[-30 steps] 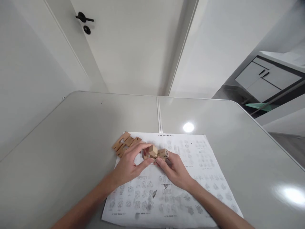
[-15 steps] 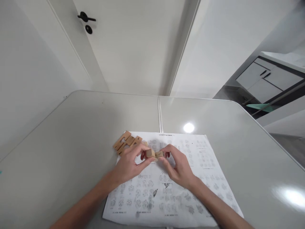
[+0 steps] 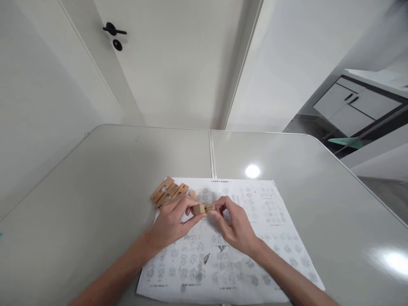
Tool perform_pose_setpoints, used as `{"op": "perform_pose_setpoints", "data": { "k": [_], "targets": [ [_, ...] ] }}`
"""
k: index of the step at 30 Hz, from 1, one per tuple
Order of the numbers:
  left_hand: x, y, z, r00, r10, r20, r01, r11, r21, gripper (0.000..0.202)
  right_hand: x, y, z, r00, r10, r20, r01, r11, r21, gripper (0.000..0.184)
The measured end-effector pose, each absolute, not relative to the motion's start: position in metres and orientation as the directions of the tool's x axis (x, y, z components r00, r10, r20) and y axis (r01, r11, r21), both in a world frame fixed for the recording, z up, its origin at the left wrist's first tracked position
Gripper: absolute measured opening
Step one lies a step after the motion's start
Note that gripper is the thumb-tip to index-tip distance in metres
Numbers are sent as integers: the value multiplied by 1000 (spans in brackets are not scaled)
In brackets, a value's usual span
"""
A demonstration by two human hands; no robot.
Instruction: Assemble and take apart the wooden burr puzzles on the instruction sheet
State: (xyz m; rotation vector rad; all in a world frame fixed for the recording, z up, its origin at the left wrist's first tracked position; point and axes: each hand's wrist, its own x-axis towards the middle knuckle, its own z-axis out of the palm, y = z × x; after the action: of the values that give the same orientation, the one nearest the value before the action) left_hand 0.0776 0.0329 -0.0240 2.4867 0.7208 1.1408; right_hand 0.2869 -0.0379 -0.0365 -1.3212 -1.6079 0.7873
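Observation:
My left hand [image 3: 174,219] pinches a small wooden block [image 3: 199,209] between thumb and fingers. A second wooden block [image 3: 211,208], with a dark mark on its face, is gripped by my right hand [image 3: 237,225]. The two blocks are held end to end over the printed sheet [image 3: 255,272]; whether they interlock I cannot tell. Just beyond my left hand lie several flat wooden pieces [image 3: 165,191] with cut-outs and printed numbers. Another small wooden piece [image 3: 193,195] shows behind my left fingers, partly hidden.
The sheet lies on a pale grey table [image 3: 95,212] with a seam [image 3: 211,153] down its middle. Beyond the far edge is a white door [image 3: 172,63] with a black handle [image 3: 114,30]. A white cabinet [image 3: 347,106] stands at the right.
Both hands and the two blocks have shifted very slightly down and left in view. More of the small piece behind my left hand shows now.

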Motion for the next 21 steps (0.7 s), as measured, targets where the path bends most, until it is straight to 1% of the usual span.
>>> {"op": "perform_pose_setpoints", "data": {
  "k": [12, 17, 21],
  "targets": [
    [79, 31, -22, 538, 551, 638, 388, -834, 393, 20, 280, -40, -36, 17, 989, 146, 325, 133, -936, 18],
    [80, 31, -23, 573, 502, 648, 363, -864, 349, 18, 277, -41, -33, 38, 995, 95, 295, 79, -952, 24],
    [82, 29, -21, 577, 478, 663, 372, -876, 308, 19, 275, -42, -30, 60, 995, 78, 292, 57, -955, 25]
  ]
}}
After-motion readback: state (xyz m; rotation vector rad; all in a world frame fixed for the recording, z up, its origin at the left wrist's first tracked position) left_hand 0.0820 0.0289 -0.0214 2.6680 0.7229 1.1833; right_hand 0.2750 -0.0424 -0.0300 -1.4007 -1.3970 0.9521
